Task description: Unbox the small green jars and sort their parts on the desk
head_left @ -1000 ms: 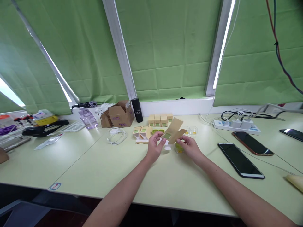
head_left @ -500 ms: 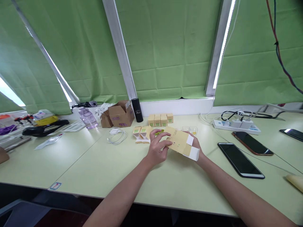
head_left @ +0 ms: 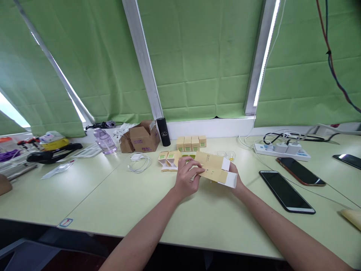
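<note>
A partly folded tan carton (head_left: 212,162) with white flaps is held above the table between both hands. My left hand (head_left: 187,176) pinches its left side, fingers bent over the printed face. My right hand (head_left: 236,180) grips the carton from behind at its right end, with most of its fingers hidden by the cardboard. Just beyond my left hand lie open cartons (head_left: 168,159) with green square windows. Several closed small boxes (head_left: 191,143) stand in a row farther back. Small clear cups (head_left: 230,155) sit behind the held carton.
Two phones (head_left: 286,191) lie on the right, near a power strip (head_left: 282,149) with plugs and cables. To the left are a white charger cable (head_left: 139,162), a brown cardboard box (head_left: 144,137), a black cylinder (head_left: 163,131) and a purple bottle (head_left: 105,141).
The held carton has tilted a little, and its lower white flap sits slightly higher. My left fingers have drawn closer together on its side.
</note>
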A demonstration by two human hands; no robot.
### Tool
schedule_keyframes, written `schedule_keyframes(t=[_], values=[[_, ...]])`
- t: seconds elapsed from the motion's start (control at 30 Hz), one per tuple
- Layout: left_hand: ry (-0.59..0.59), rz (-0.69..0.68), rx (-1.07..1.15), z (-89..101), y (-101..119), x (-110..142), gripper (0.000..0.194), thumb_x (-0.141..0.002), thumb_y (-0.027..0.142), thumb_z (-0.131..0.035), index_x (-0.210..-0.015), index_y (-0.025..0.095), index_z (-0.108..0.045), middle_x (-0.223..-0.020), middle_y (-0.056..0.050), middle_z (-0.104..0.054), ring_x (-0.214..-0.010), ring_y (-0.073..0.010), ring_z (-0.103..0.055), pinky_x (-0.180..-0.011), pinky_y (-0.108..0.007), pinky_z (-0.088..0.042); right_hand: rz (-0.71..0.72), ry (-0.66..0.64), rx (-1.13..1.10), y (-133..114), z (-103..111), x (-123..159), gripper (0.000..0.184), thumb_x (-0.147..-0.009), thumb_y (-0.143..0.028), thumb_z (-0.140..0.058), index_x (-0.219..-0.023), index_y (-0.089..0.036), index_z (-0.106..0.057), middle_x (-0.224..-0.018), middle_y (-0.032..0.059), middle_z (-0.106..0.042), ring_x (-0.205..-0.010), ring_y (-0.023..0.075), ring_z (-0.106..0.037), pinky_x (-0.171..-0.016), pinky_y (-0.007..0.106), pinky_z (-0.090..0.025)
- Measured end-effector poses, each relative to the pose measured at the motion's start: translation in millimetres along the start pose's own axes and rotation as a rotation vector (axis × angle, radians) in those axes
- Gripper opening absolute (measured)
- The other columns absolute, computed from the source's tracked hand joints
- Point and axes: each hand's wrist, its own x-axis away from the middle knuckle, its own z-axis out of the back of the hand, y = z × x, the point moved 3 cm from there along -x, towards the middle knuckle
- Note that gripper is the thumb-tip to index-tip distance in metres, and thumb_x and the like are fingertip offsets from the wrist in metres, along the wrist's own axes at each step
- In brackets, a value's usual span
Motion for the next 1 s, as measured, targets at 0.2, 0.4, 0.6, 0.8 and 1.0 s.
schedule_keyframes(t=[0.2, 0.4, 0.6, 0.8, 1.0], values=[[0.161, 0.228, 0.138, 4.5, -1, -7, 0.006, -0.085, 0.032, -0.076, -0.088, 0.027, -0.076, -0.089, -0.008, -0.074, -0.089, -0.0283, -0.064, -0.091, -0.047, -0.048, 0.117, 0.105, 0.29, -7, 3, 7, 0.039, -0.082, -0.062, -0.065, -0.085, -0.023, -0.071, -0.101, 0.0079, -0.076, -0.1, 0.0291, -0.067, -0.095, 0.043, -0.049], [0.144, 0.588, 0.177, 24.9, -24, -13, 0.024, -0.079, 0.042, -0.079, -0.076, 0.02, -0.07, -0.076, -0.004, -0.071, -0.072, -0.02, -0.063, -0.071, -0.032, -0.05, 0.083, 0.122, 0.314, -3, 5, 8, 0.041, -0.087, -0.063, -0.062, -0.097, -0.025, -0.074, -0.112, 0.0073, -0.074, -0.113, 0.0303, -0.064, -0.106, 0.049, -0.043], [0.157, 0.863, 0.221, 73.0, -40, 17, 0.039, -0.069, 0.051, -0.083, -0.071, 0.018, -0.064, -0.071, -0.005, -0.071, -0.066, -0.0191, -0.066, -0.064, -0.029, -0.052, 0.072, 0.117, 0.305, 2, 6, 7, 0.041, -0.09, -0.064, -0.059, -0.098, -0.026, -0.075, -0.112, 0.0063, -0.074, -0.114, 0.0295, -0.064, -0.104, 0.048, -0.046], [0.086, 0.988, 0.028, 111.8, -41, 46, 0.044, -0.069, 0.058, -0.079, -0.067, 0.019, -0.061, -0.066, -0.004, -0.07, -0.06, -0.0192, -0.064, -0.058, -0.027, -0.044, 0.086, 0.124, 0.289, 9, 8, 5, 0.042, -0.089, -0.066, -0.06, -0.098, -0.028, -0.076, -0.112, 0.0063, -0.074, -0.111, 0.0286, -0.065, -0.102, 0.047, -0.048], [-0.035, 0.993, -0.225, 123.8, -44, 62, 0.04, -0.081, 0.058, -0.066, -0.066, 0.021, -0.058, -0.068, -0.005, -0.069, -0.066, -0.0231, -0.065, -0.062, -0.029, -0.04, 0.068, 0.11, 0.305, 14, 10, 3, 0.047, -0.087, -0.07, -0.058, -0.099, -0.028, -0.076, -0.113, 0.0072, -0.073, -0.109, 0.0303, -0.064, -0.107, 0.056, -0.043]])
